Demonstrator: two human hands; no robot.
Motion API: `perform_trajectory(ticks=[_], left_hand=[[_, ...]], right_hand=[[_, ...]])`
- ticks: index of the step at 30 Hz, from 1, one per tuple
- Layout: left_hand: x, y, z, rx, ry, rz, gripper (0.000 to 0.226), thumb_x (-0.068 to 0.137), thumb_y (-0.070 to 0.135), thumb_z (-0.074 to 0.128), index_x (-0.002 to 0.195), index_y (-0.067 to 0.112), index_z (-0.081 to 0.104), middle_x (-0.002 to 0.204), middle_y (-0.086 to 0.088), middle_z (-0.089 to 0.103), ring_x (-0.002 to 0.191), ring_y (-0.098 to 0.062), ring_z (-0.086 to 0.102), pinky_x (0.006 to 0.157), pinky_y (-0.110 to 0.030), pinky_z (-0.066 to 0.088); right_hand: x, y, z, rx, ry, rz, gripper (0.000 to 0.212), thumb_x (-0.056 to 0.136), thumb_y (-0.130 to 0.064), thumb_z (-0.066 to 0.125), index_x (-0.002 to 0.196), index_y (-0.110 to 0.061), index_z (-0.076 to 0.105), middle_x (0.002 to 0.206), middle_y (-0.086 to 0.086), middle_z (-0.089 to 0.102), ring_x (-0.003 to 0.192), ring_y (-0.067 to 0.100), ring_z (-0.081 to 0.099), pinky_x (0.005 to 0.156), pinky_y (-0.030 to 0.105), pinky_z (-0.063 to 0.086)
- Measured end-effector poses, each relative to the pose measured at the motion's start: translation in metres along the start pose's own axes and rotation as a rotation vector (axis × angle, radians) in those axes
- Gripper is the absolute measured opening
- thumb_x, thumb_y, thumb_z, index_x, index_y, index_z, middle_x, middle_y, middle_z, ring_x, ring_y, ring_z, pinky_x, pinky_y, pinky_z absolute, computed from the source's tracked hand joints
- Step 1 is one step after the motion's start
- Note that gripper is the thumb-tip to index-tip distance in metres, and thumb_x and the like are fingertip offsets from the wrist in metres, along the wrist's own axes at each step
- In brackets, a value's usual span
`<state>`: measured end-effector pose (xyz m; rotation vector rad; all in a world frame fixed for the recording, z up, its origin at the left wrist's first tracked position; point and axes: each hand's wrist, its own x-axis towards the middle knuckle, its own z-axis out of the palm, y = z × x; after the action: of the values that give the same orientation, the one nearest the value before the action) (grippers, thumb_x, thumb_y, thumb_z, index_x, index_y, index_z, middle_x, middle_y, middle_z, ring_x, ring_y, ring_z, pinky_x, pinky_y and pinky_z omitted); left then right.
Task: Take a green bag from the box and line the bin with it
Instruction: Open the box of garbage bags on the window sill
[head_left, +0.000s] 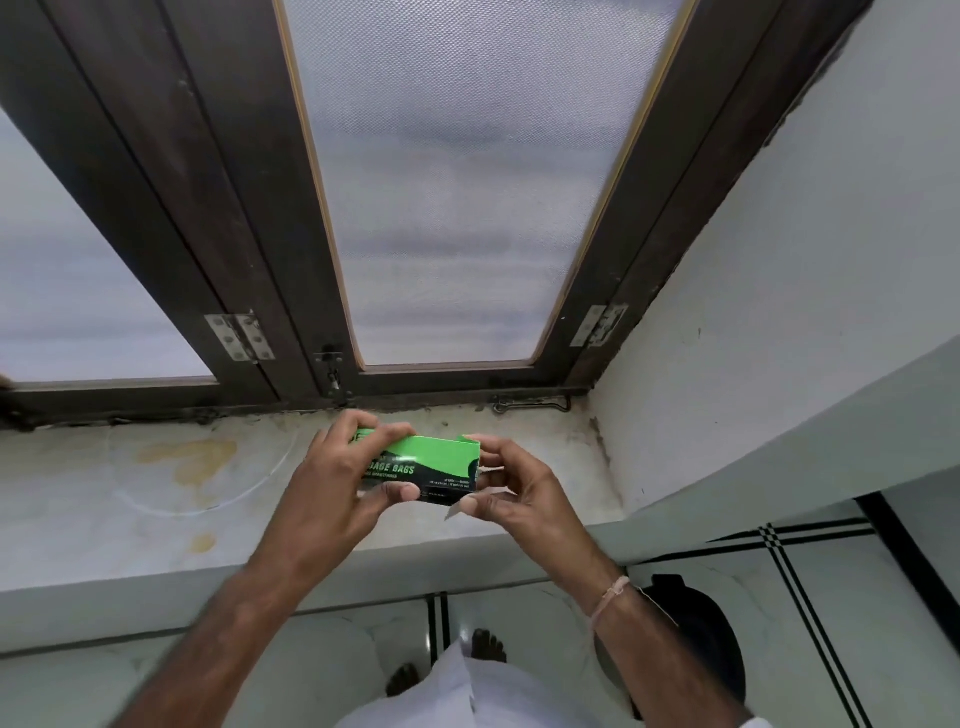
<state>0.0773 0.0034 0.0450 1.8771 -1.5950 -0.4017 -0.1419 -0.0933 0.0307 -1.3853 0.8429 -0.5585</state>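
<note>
A green and black garbage-bag box (431, 462) is held over the stone window sill (156, 499). My left hand (337, 478) grips its left end, thumb below and fingers on top. My right hand (514, 486) is at the box's right end, where the flap stands open, with fingers pinching a white flap. No bag shows outside the box. A dark round bin (701, 639) stands on the floor at the lower right, partly hidden behind my right forearm.
A dark wooden window frame (249, 291) with frosted panes rises behind the sill. A white wall (779, 312) closes the right side. The tiled floor (831, 597) has black stripes, and my feet (488, 647) stand just below the sill.
</note>
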Motion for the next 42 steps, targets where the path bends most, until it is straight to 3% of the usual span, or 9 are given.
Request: perform_trajectory(ticks=[3, 5, 15, 21, 25, 28, 34, 37, 42], left_hand=[[0.013, 0.014, -0.009, 0.218, -0.002, 0.11, 0.061, 0.08, 0.045, 0.081, 0.137, 0.031, 0.062, 0.125, 0.003, 0.052, 0.111, -0.019, 0.05, 0.078, -0.038, 0.057], [0.021, 0.02, -0.014, 0.284, 0.003, 0.151, 0.063, 0.078, 0.042, 0.083, 0.136, 0.029, 0.063, 0.125, 0.001, 0.053, 0.11, -0.02, 0.049, 0.073, -0.038, 0.059], [0.011, 0.016, -0.016, 0.19, 0.01, 0.12, 0.06, 0.08, 0.044, 0.079, 0.136, 0.027, 0.065, 0.125, -0.003, 0.053, 0.112, -0.023, 0.051, 0.084, -0.038, 0.053], [-0.002, 0.009, -0.014, 0.031, 0.024, 0.065, 0.057, 0.082, 0.052, 0.071, 0.134, 0.028, 0.065, 0.121, 0.003, 0.05, 0.109, -0.02, 0.056, 0.087, -0.037, 0.053], [-0.011, 0.011, -0.008, -0.042, 0.053, 0.04, 0.057, 0.082, 0.052, 0.071, 0.133, 0.027, 0.065, 0.12, 0.003, 0.051, 0.109, -0.02, 0.056, 0.088, -0.038, 0.054], [-0.014, 0.009, -0.005, -0.045, 0.049, 0.047, 0.059, 0.081, 0.053, 0.07, 0.134, 0.028, 0.065, 0.121, 0.003, 0.051, 0.111, -0.02, 0.056, 0.09, -0.042, 0.055], [0.007, 0.028, -0.027, 0.259, -0.007, 0.249, 0.059, 0.079, 0.041, 0.079, 0.135, 0.024, 0.066, 0.124, -0.006, 0.054, 0.11, -0.026, 0.053, 0.08, -0.04, 0.059], [0.024, 0.032, -0.036, 0.278, -0.035, 0.252, 0.061, 0.078, 0.036, 0.084, 0.135, 0.028, 0.065, 0.125, -0.004, 0.053, 0.112, -0.024, 0.053, 0.085, -0.041, 0.06], [0.024, 0.031, -0.036, 0.189, -0.018, 0.214, 0.061, 0.08, 0.051, 0.073, 0.136, 0.03, 0.064, 0.123, 0.0, 0.051, 0.112, -0.021, 0.053, 0.088, -0.037, 0.055]], right_hand=[[-0.002, 0.007, 0.005, 0.143, 0.015, 0.032, 0.058, 0.084, -0.006, 0.081, 0.134, -0.031, 0.063, 0.128, 0.01, 0.066, 0.111, 0.032, 0.068, 0.088, 0.033, 0.059], [-0.002, 0.006, 0.008, 0.195, 0.037, 0.032, 0.059, 0.086, -0.006, 0.08, 0.135, -0.033, 0.063, 0.132, 0.008, 0.064, 0.116, 0.031, 0.068, 0.09, 0.033, 0.058], [-0.01, 0.006, 0.014, 0.377, 0.128, 0.01, 0.044, 0.091, -0.009, 0.075, 0.131, -0.026, 0.066, 0.134, 0.01, 0.061, 0.123, 0.03, 0.066, 0.094, 0.033, 0.057], [-0.014, 0.002, 0.016, 0.355, 0.141, 0.026, 0.036, 0.088, -0.011, 0.078, 0.122, -0.018, 0.072, 0.122, 0.014, 0.07, 0.106, 0.02, 0.07, 0.092, 0.031, 0.058], [-0.016, -0.001, 0.012, 0.344, 0.198, 0.058, 0.019, 0.086, -0.009, 0.08, 0.103, -0.015, 0.076, 0.097, 0.0, 0.076, 0.093, 0.013, 0.069, 0.082, 0.025, 0.057], [-0.017, 0.0, 0.014, 0.397, 0.221, 0.084, 0.013, 0.088, -0.009, 0.077, 0.1, -0.014, 0.076, 0.097, 0.003, 0.076, 0.092, 0.014, 0.07, 0.082, 0.029, 0.059], [-0.015, 0.005, 0.022, 0.804, 0.191, 0.202, 0.033, 0.087, -0.021, 0.072, 0.116, -0.007, 0.068, 0.112, 0.014, 0.075, 0.099, 0.023, 0.072, 0.08, 0.027, 0.061], [-0.011, 0.003, 0.024, 0.834, 0.162, 0.182, 0.048, 0.087, -0.026, 0.071, 0.127, -0.002, 0.063, 0.117, 0.015, 0.073, 0.1, 0.023, 0.07, 0.085, 0.028, 0.06], [-0.009, -0.007, 0.012, 0.78, 0.158, 0.15, 0.05, 0.087, -0.026, 0.07, 0.131, -0.003, 0.062, 0.12, 0.014, 0.074, 0.106, 0.02, 0.071, 0.087, 0.027, 0.059]])
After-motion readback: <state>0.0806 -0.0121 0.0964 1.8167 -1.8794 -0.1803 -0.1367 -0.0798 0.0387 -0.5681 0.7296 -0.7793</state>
